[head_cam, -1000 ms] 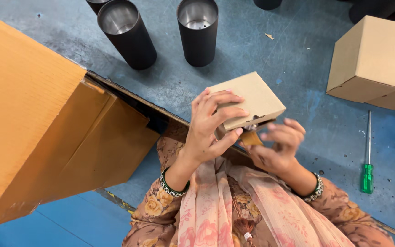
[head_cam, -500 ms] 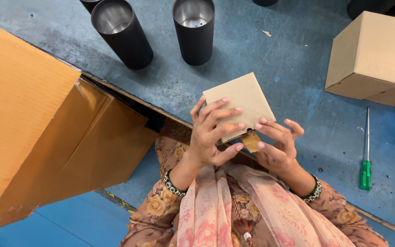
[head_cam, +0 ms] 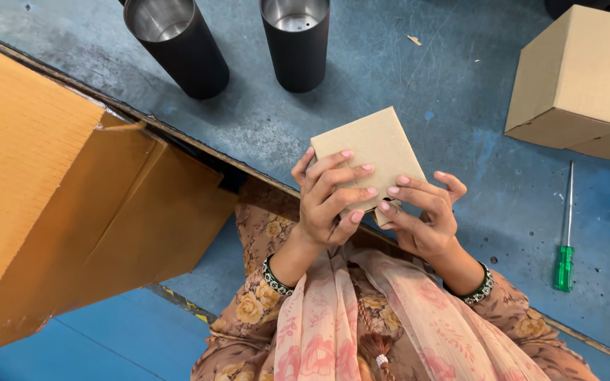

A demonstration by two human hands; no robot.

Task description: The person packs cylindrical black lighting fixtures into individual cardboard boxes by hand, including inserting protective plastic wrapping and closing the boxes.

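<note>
Head view, the only 1 available: both hands hold 1 small flat cardboard box (head_cam: 370, 152) above the near edge of the blue worktable (head_cam: 404, 77), just over the person's lap. Left hand (head_cam: 330, 204) wraps the box's lower left corner, 4 fingers (head_cam: 351, 171) spread across its top face, thumb hidden behind; grip closed on the box. Right hand (head_cam: 425, 219) clamps the lower right edge, fingertips (head_cam: 398, 189) pressing at a small brown flap (head_cam: 383, 215) that shows beneath the box. Step in hand, as judged: the bottom tuck flap is being folded in or seated, box not yet fully closed at that end; the flap's slot is hidden by the fingers, so how far it is in cannot be told. Next move likely calls for the left hand to hold the body square while the right thumb and fingertips push the flap flush, without crushing the thin wall. Surroundings: 2 black cylinders with shiny metal insides, left one (head_cam: 174, 46) and right one (head_cam: 294, 39), stand upright on the table, well apart from the hands. A larger closed carton (head_cam: 577, 81) sits at right; a green-handled screwdriver (head_cam: 566, 236) lies near it. A big open brown carton (head_cam: 72, 204) sits left, below table level.
</note>
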